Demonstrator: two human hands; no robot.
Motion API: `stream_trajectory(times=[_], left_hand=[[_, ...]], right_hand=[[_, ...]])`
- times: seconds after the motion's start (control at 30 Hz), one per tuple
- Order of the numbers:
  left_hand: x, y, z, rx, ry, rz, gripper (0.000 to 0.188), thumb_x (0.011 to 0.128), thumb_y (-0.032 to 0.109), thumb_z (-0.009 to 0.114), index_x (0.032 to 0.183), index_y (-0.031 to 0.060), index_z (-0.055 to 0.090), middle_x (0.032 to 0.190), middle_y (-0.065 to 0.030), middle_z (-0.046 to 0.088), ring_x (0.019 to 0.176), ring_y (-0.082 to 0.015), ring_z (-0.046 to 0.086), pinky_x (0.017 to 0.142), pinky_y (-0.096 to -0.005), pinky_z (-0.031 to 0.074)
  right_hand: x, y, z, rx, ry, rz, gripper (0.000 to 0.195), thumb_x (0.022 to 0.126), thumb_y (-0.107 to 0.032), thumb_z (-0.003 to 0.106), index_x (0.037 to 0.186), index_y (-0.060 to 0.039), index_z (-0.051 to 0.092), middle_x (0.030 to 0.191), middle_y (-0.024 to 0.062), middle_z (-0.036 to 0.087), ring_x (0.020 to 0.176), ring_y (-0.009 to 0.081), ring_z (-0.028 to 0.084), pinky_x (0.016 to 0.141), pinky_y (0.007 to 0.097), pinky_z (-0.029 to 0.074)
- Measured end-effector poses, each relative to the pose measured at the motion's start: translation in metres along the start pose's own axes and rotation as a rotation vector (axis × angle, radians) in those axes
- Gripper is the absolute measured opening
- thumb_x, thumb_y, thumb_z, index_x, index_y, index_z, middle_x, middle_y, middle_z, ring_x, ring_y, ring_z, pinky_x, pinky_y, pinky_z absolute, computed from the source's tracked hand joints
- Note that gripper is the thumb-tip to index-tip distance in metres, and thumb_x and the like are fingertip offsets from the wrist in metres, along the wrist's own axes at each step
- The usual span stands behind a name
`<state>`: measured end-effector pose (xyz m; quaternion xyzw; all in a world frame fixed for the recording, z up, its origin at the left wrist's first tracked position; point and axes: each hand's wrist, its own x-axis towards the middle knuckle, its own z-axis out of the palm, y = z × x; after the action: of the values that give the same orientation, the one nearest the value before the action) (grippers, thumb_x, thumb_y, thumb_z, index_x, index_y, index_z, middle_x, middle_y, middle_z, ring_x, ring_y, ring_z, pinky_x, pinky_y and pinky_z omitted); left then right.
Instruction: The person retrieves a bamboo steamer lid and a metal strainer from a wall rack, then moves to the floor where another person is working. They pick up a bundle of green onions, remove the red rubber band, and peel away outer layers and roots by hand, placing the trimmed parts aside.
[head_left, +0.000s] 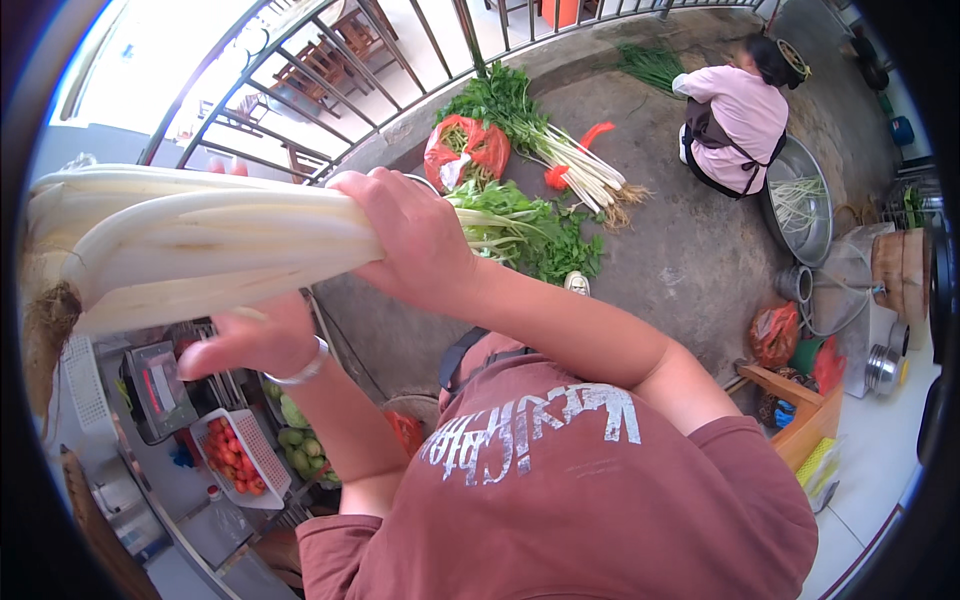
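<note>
A thick bunch of pale celery stalks (225, 225) fills the left side, held up close to the camera. My right hand (412, 232) is wrapped around the stalks at their right end. The brown, soil-stained root end (56, 315) points left. My left hand (262, 337) is blurred beneath the bunch, its thumb spread away. Fingertips show above the stalks' upper edge; the rest of those fingers is hidden, so its grip is unclear. Green leaves on thin stems (517, 225) show just past my right hand; whether they belong to this bunch is unclear.
On the concrete floor lie bunched celery (577, 161) and a red plastic bag of greens (465, 150). A person (739, 127) crouches beside a metal basin (817, 217). A metal railing (315, 90) runs behind. Left are a white basket of tomatoes (262, 457) and a scale (157, 390).
</note>
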<state>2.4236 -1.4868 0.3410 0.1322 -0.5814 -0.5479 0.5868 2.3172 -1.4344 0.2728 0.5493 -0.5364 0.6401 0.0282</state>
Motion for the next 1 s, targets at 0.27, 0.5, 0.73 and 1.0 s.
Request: stream_trajectory(times=[0.27,0.5,0.73,1.0], left_hand=[[-0.037,-0.023,0.012,0.114,0.291,-0.231,0.054,0.091,0.029,0.047,0.133,0.0007,0.029,0.130,-0.0208,0.044,0.124,-0.0306,0.041,0.103,-0.0454,0.031],[-0.029,-0.028,-0.054,-0.304,0.368,-0.213,0.036,0.081,0.015,0.056,0.115,0.0085,0.047,0.092,-0.0059,0.055,0.098,-0.0229,0.056,0.100,-0.0588,0.032],[-0.028,-0.026,-0.063,-0.365,0.448,-0.272,0.032,0.079,0.016,0.059,0.109,0.0094,0.050,0.091,-0.0047,0.057,0.092,-0.0210,0.057,0.098,-0.0598,0.032],[-0.033,-0.028,-0.063,-0.338,0.470,-0.272,0.028,0.082,0.018,0.057,0.107,0.0067,0.053,0.094,-0.0062,0.056,0.095,-0.0215,0.055,0.098,-0.0608,0.033]], right_hand=[[-0.014,-0.009,0.015,-0.302,-0.108,-0.257,0.047,0.075,-0.018,0.058,0.120,-0.0062,0.049,0.099,0.0084,0.055,0.085,0.0211,0.055,0.073,0.0335,0.044],[-0.044,0.034,-0.047,0.122,-0.381,0.145,0.040,0.073,-0.008,0.063,0.112,-0.0052,0.058,0.113,0.0138,0.055,0.103,0.0282,0.054,0.092,0.0384,0.042],[-0.059,0.034,-0.059,-0.010,-0.414,0.296,0.024,0.071,-0.010,0.069,0.094,-0.0069,0.063,0.094,0.0086,0.054,0.092,0.0256,0.055,0.080,0.0351,0.045],[-0.049,0.041,-0.071,-0.138,-0.521,0.049,0.016,0.072,-0.012,0.069,0.087,-0.0079,0.065,0.089,0.0053,0.059,0.082,0.0233,0.057,0.074,0.0347,0.044]])
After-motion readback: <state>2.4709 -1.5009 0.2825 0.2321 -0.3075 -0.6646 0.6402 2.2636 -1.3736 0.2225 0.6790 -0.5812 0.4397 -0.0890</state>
